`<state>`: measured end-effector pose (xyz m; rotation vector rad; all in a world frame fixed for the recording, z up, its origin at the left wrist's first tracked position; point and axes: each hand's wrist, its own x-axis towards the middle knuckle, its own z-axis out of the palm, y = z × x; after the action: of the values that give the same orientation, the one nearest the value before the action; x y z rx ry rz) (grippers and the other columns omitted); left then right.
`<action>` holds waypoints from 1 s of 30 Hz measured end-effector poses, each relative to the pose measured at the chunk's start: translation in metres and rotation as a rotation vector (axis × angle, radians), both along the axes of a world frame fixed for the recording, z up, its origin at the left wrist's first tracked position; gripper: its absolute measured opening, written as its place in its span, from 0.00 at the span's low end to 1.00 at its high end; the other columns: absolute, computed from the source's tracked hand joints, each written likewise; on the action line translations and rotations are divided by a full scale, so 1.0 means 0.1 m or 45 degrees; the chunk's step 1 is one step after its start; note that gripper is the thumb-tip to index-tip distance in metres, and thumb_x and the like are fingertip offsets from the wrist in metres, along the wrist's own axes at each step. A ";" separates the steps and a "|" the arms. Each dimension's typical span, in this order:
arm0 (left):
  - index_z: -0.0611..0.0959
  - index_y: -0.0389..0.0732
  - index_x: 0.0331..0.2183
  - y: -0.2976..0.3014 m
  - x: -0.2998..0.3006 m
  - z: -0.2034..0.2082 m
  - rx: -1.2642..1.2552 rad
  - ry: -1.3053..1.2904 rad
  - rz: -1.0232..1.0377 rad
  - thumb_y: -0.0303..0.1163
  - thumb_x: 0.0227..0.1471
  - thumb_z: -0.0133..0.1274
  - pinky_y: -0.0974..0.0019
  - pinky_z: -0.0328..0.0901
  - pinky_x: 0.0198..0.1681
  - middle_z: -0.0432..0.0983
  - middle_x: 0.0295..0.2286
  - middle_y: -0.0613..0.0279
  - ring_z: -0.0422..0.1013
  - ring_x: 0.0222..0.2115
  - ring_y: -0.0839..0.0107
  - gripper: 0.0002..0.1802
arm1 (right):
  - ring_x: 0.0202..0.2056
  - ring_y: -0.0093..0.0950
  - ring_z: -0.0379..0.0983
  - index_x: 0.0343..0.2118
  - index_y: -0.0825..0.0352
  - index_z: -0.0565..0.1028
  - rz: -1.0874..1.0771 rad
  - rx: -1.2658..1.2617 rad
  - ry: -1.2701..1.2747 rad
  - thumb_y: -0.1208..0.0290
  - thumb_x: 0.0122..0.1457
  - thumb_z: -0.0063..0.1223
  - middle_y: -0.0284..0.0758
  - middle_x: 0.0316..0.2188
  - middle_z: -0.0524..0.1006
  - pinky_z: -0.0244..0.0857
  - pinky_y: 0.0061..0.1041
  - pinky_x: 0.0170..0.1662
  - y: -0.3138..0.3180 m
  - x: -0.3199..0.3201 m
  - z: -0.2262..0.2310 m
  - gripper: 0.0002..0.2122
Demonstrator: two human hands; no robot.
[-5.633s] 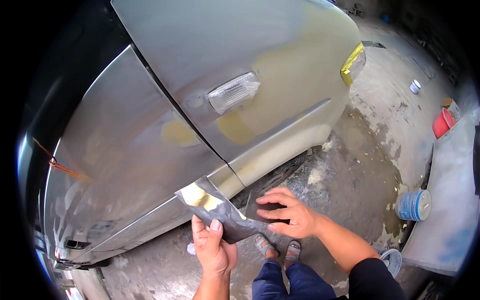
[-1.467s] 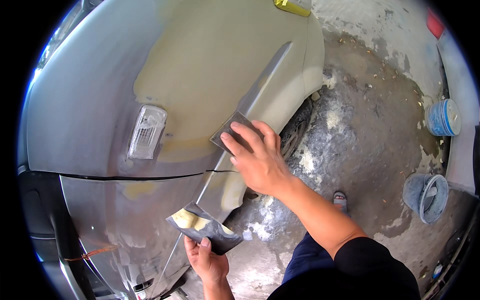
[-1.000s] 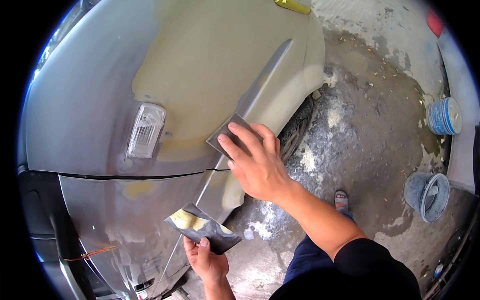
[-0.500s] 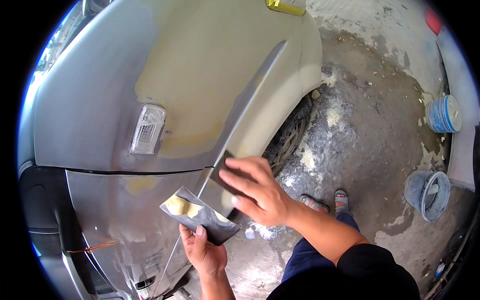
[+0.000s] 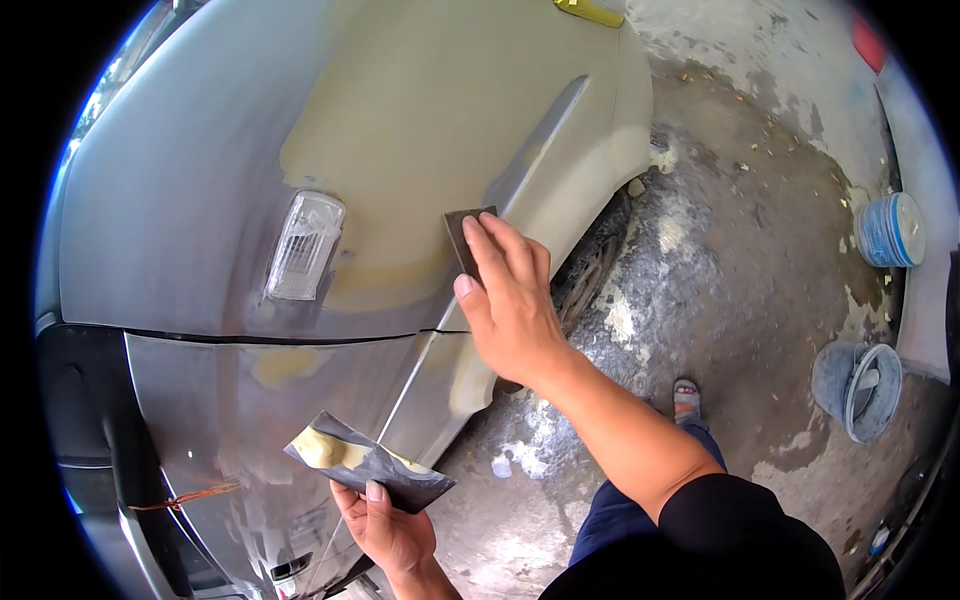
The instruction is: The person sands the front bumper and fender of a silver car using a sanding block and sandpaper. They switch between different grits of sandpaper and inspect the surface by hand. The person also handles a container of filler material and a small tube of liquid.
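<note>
Your right arm stretches from the near right toward the far left; your right hand (image 5: 515,315) grips a dark, flat spreader (image 5: 457,232), fingers laid nearly straight over it, at the car panel (image 5: 400,140) right of the clear lamp (image 5: 305,245); your left hand (image 5: 388,540), near left, pinches a tilted dark plate (image 5: 405,482) under its thumb; cream putty (image 5: 328,449) coats the plate's left end.

Dark grey, flat rectangular plate (image 5: 392,476), near left, tilted, pale yellow paste (image 5: 322,448) heaped toward its left end; dark grey, thin flat blade (image 5: 456,232), farther right, against the grey-and-beige curved car panel (image 5: 400,125).
</note>
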<state>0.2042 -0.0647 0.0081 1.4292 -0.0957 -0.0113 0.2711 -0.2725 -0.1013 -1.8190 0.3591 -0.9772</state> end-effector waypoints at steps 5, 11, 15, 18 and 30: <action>0.65 0.37 0.53 0.13 0.00 -0.06 0.024 0.014 0.056 0.22 0.52 0.49 0.61 0.65 0.49 0.72 0.43 0.58 0.70 0.42 0.67 0.25 | 0.48 0.46 0.56 0.58 0.68 0.62 0.060 0.042 0.014 0.69 0.56 0.49 0.43 0.57 0.57 0.56 0.45 0.49 0.47 -0.01 0.04 0.25; 0.61 0.38 0.56 0.16 0.02 -0.08 0.022 -0.006 -0.017 0.22 0.54 0.47 0.62 0.64 0.52 0.70 0.46 0.57 0.69 0.45 0.68 0.28 | 0.49 0.45 0.56 0.59 0.65 0.61 0.089 0.043 0.038 0.69 0.55 0.51 0.40 0.58 0.56 0.57 0.45 0.48 0.70 -0.04 -0.05 0.27; 0.61 0.38 0.56 0.04 0.04 -0.03 0.009 0.019 -0.078 0.21 0.54 0.46 0.61 0.63 0.52 0.70 0.47 0.56 0.69 0.46 0.68 0.27 | 0.50 0.45 0.55 0.59 0.64 0.61 0.180 0.020 0.077 0.69 0.55 0.52 0.39 0.58 0.56 0.56 0.45 0.49 0.69 -0.14 -0.06 0.27; 0.62 0.38 0.55 -0.07 0.04 -0.02 -0.037 0.071 -0.065 0.21 0.54 0.46 0.61 0.63 0.53 0.71 0.46 0.57 0.69 0.46 0.68 0.27 | 0.51 0.44 0.57 0.57 0.65 0.64 0.370 0.018 0.097 0.68 0.54 0.53 0.40 0.57 0.59 0.56 0.44 0.51 0.56 -0.42 0.00 0.26; 0.65 0.36 0.53 -0.33 0.01 0.05 -0.064 0.094 -0.050 0.22 0.52 0.51 0.61 0.59 0.54 0.71 0.46 0.58 0.68 0.46 0.68 0.26 | 0.55 0.39 0.59 0.52 0.68 0.70 0.977 0.212 -0.038 0.68 0.58 0.51 0.40 0.53 0.64 0.54 0.35 0.57 0.13 -1.21 -0.27 0.19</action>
<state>0.2055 -0.0972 0.0134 1.3753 -0.0627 -0.0939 0.1500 -0.2599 -0.1284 -1.5826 -0.2663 -0.4167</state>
